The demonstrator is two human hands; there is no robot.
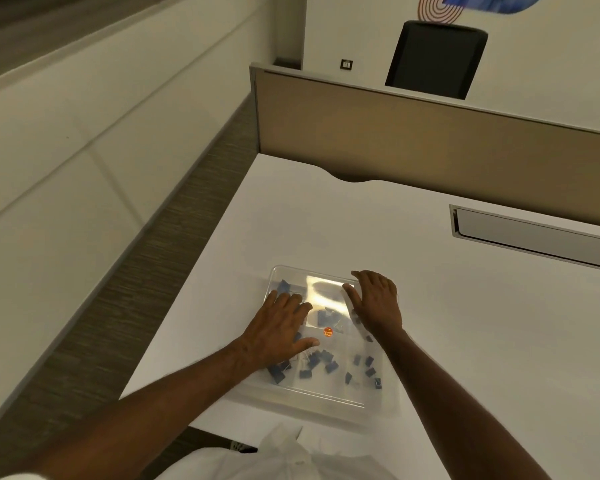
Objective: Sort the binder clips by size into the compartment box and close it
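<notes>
A clear plastic compartment box (326, 398) lies on the white desk in front of me, its transparent lid down over it. Several blue binder clips (317, 362) show through the lid, spread over its compartments, with a few smaller ones (368, 367) toward the right. A small orange sticker (327, 331) sits on the lid's middle. My left hand (279, 332) lies flat on the lid's left part, fingers spread. At the lid's far right corner, my right hand (376, 303) presses down with straight fingers.
The white desk (465, 323) stretches right and far of the box. A recessed cable tray (534, 237) is set in it at the far right. A tan partition (430, 140) bounds the far edge, a black chair (437, 57) behind it. The desk's left edge drops to the floor.
</notes>
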